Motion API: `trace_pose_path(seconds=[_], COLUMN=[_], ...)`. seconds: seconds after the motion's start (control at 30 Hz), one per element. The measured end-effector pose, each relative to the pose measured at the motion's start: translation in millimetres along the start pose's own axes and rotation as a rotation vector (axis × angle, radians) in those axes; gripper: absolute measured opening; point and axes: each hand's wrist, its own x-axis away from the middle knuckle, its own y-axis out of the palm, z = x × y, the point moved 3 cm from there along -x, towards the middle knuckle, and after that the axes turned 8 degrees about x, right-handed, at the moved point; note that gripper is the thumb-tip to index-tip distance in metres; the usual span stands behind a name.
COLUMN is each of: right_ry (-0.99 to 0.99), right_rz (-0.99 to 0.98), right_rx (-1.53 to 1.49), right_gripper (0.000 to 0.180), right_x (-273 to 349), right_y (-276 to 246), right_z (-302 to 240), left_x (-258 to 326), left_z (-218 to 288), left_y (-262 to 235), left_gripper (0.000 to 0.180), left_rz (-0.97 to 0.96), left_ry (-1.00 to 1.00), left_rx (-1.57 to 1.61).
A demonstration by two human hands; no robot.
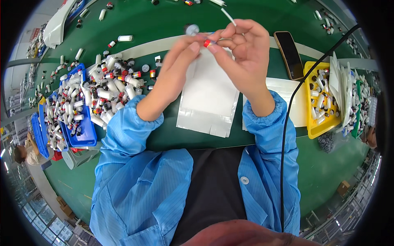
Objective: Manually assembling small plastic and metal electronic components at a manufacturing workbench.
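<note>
Above a white sheet in a clear sleeve point(209, 92), my two hands meet at the fingertips. My right hand point(248, 57) is closed, its thumb and fingers pinching a small red-and-yellow cylindrical part point(208, 42). A thin white stick point(228, 17) sticks up from the fingers of that hand. My left hand point(174, 71) is closed too, its fingertips pressed together beside the red part. Just above them is a blurred round grey cap point(191, 29), which seems to be in its grip; the left fingers partly hide what they hold.
Left, white cylinders with red, yellow and black ends point(113, 88) lie heaped around a blue bin point(84, 133). To the right are a phone point(288, 55), a yellow tray point(324, 127) with small parts and a black cable point(289, 110). More parts lie along the far green surface point(164, 20).
</note>
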Motion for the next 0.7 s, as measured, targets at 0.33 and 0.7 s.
trace_pose_path(seconds=[0.33, 0.7], right_ry=[-0.263, -0.144], right_rz=[-0.167, -0.352], right_rx=[0.358, 0.348], right_gripper=[0.05, 0.06], right_x=[-4, -4], right_y=[-3, 2], right_z=[-23, -31], left_x=[-12, -10], left_z=[17, 2], left_y=[10, -2], left_gripper=[0.072, 0.064], left_rz=[-0.131, -0.336], left_ry=[-0.582, -0.478], left_rx=[0.777, 0.421])
